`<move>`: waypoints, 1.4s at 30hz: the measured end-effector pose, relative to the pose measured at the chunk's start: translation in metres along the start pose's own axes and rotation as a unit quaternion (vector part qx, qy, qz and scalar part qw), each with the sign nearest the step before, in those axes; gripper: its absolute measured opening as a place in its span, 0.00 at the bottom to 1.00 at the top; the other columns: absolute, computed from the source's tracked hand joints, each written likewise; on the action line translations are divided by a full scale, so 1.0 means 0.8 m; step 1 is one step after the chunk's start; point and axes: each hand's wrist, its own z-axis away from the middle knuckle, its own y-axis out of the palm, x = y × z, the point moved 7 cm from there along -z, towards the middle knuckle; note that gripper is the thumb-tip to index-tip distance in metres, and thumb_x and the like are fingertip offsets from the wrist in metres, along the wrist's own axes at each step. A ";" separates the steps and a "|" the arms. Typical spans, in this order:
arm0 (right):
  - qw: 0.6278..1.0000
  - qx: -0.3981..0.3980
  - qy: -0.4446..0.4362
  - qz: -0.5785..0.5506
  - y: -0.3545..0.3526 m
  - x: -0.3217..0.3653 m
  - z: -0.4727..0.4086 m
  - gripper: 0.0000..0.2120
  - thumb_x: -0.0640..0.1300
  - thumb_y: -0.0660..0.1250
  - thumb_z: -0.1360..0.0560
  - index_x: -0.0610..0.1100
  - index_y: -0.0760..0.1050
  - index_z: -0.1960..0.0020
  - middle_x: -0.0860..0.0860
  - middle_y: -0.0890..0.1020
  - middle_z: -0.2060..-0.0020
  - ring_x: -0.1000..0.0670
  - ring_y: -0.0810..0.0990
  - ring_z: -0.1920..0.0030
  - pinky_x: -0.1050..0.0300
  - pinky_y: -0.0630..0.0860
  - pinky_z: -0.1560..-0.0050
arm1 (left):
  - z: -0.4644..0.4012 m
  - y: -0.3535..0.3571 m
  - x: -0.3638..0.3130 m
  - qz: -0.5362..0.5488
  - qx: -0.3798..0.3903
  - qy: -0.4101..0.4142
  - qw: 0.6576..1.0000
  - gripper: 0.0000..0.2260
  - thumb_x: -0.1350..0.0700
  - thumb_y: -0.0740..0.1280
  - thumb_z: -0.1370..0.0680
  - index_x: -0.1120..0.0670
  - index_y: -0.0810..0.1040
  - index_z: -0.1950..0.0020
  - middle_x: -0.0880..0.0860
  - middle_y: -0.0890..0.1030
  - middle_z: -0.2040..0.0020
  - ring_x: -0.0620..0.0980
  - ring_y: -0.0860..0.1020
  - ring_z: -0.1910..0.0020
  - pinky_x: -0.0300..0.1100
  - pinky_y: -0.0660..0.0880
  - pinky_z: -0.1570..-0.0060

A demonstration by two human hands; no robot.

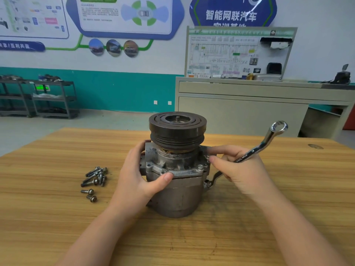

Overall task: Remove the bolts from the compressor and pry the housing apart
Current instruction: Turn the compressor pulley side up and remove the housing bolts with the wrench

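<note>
The compressor (178,191) stands upright on the wooden table (57,217), its dark pulley (177,129) on top. My left hand (140,177) grips its left side, the thumb lying on the front flange. My right hand (240,169) holds a chrome ring wrench (269,141) across the palm, while its thumb and forefinger pinch at a bolt (208,156) on the right of the flange. The wrench's upper ring points up and right; its lower end (210,182) shows below the hand. One more bolt (200,167) sits in the flange at the front right. Several loose bolts (95,179) lie to the left.
A grey workbench (249,104) with a wiring diagram board (238,52) stands behind the table on the right. Dark metal shelves (51,98) line the teal wall at the far left. A knot mark (315,146) shows near the table's right edge.
</note>
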 end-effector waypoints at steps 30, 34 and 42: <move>0.998 0.042 -0.007 -0.037 0.010 -0.006 -0.004 0.06 0.41 0.73 0.28 0.51 0.83 0.56 0.56 0.69 0.81 0.58 0.65 0.79 0.70 0.62 0.76 | 0.000 -0.001 0.002 0.000 0.005 -0.006 1.000 0.32 0.34 0.71 0.38 0.31 0.64 0.36 0.38 0.74 0.37 0.33 0.72 0.38 0.21 0.68 0.47; 1.000 0.019 -0.016 -0.007 0.011 -0.006 -0.006 0.05 0.41 0.74 0.29 0.51 0.81 0.59 0.55 0.68 0.82 0.58 0.63 0.80 0.70 0.61 0.77 | -0.001 -0.002 0.001 0.001 0.004 -0.001 1.000 0.32 0.34 0.71 0.37 0.30 0.63 0.36 0.37 0.73 0.37 0.33 0.72 0.38 0.22 0.68 0.47; 1.000 0.020 -0.007 -0.012 0.011 -0.007 -0.004 0.05 0.44 0.74 0.29 0.52 0.79 0.57 0.54 0.70 0.81 0.58 0.64 0.80 0.70 0.61 0.77 | 0.000 0.000 0.000 -0.007 0.004 0.008 1.000 0.32 0.35 0.69 0.35 0.34 0.62 0.34 0.41 0.73 0.36 0.34 0.71 0.37 0.23 0.67 0.44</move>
